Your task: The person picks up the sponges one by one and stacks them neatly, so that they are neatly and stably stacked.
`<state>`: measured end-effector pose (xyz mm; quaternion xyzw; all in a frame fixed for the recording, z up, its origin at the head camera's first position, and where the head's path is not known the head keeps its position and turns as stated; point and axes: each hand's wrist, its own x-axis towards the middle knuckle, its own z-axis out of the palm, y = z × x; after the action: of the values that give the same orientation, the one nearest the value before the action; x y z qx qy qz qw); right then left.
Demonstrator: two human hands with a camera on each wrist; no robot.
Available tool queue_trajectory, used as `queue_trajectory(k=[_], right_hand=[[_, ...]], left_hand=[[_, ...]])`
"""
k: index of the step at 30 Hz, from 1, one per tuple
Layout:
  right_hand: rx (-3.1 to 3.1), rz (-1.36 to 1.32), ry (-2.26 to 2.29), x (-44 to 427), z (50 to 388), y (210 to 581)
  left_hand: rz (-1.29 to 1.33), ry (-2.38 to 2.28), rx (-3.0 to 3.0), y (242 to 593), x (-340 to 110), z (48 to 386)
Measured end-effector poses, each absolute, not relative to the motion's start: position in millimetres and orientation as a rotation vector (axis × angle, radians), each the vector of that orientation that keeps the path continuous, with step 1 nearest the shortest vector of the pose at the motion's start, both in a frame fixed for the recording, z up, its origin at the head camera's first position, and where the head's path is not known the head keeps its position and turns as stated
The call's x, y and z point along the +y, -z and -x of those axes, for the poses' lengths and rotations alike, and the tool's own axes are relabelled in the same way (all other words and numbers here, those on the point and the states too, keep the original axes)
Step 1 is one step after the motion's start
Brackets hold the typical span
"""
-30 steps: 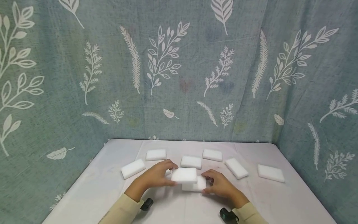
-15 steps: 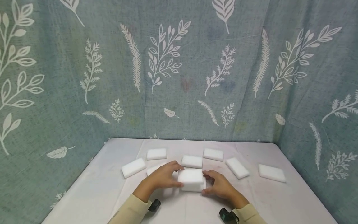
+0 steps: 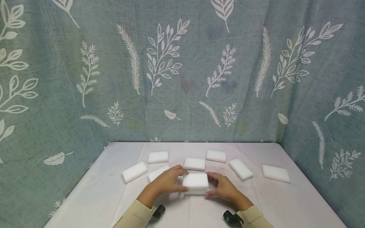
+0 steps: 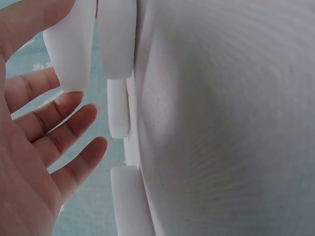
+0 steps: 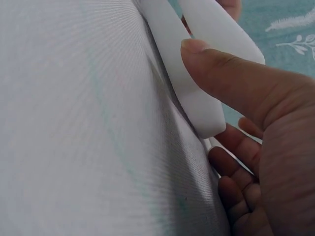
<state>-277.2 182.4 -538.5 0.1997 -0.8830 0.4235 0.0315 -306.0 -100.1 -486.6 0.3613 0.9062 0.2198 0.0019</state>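
Note:
The left hand point(image 3: 168, 182) pinches a white block point(image 3: 195, 180) by its left end, thumb in front and fingers behind. That block is held just over a lower white block point(image 3: 196, 192); in the left wrist view a gap shows between the held block point(image 4: 74, 49) and the lower one point(image 4: 117, 39). The right hand point(image 3: 225, 188) holds the lower block by its right end, which lies on the table. In the right wrist view its thumb presses the lower block point(image 5: 197, 108), and the raised block point(image 5: 226, 34) hangs apart from it.
Several white blocks lie around on the white table point(image 3: 94, 196): one point(image 3: 158, 173) partly behind the left hand, one point(image 3: 194, 164) just behind the pair, one point(image 3: 240, 169) to the right, one point(image 3: 276, 173) farther right. A patterned cloth point(image 3: 182, 126) hangs behind.
The left hand has moved right with its block, which now lines up over the lower one. A block behind the left hand has come into view. The right hand has stayed nearly still.

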Motion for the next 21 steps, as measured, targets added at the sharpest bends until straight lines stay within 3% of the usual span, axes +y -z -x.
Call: queue_trajectory(k=[21], right_hand=[[-2.719, -0.593, -1.312, 185.0, 274.7, 540.4]], left_hand=[[-1.114, -0.592, 2.860, 493.0, -94.6, 305.5]])
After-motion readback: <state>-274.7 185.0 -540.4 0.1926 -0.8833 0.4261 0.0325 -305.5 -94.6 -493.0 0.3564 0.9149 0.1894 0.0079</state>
